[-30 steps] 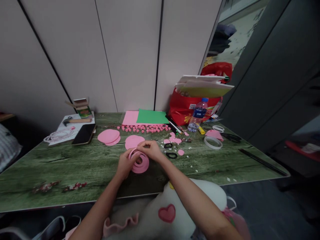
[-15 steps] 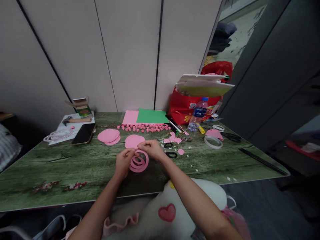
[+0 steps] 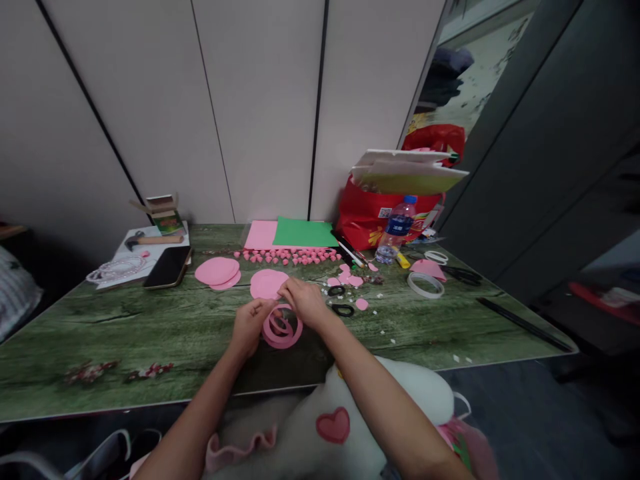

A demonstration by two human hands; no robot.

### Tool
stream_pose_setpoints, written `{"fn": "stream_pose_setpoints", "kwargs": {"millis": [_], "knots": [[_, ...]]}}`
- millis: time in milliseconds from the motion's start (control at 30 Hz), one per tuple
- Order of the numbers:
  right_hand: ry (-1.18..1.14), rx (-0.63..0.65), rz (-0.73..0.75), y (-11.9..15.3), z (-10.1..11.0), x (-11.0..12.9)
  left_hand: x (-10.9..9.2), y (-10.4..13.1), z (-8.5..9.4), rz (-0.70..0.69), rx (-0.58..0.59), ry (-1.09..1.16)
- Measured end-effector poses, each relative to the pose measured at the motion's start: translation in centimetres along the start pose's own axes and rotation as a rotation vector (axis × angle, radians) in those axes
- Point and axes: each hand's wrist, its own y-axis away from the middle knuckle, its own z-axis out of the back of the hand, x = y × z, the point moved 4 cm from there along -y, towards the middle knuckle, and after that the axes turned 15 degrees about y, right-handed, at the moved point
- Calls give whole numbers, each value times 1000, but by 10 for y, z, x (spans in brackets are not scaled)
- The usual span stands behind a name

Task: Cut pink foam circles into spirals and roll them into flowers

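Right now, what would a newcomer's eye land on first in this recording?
Both hands meet at the table's near middle: the left hand and right hand pinch a pink paper spiral. Behind them lie pink paper circles and a row of tiny pink pieces. A red bag stands at the back right, against the wall.

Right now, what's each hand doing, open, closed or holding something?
Left hand: closed, pinching the left edge of the pink paper spiral.
Right hand: closed, fingers pinching the top of the same spiral.
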Motion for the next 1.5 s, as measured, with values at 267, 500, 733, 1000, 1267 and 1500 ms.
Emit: {"fn": "stream_pose_setpoints", "kwargs": {"millis": [267,500,733,1000,1267,1500], "knots": [[-71,-172,-242,2,11,-38,-4,1,4,18,4,143],[-47,-65,-583,10,6,-59,-3,2,2,53,14,136],[-981,97,-349,0,-19,-26,-6,5,-4,53,44,100],[-1262,245,-317,3,-19,-6,-4,5,-2,42,41,37],[-1301,306,-349,5,-21,-4,-3,5,-2,34,44,1],[-1264,310,-331,5,-16,-4,-1,4,1,40,33,16]]}}
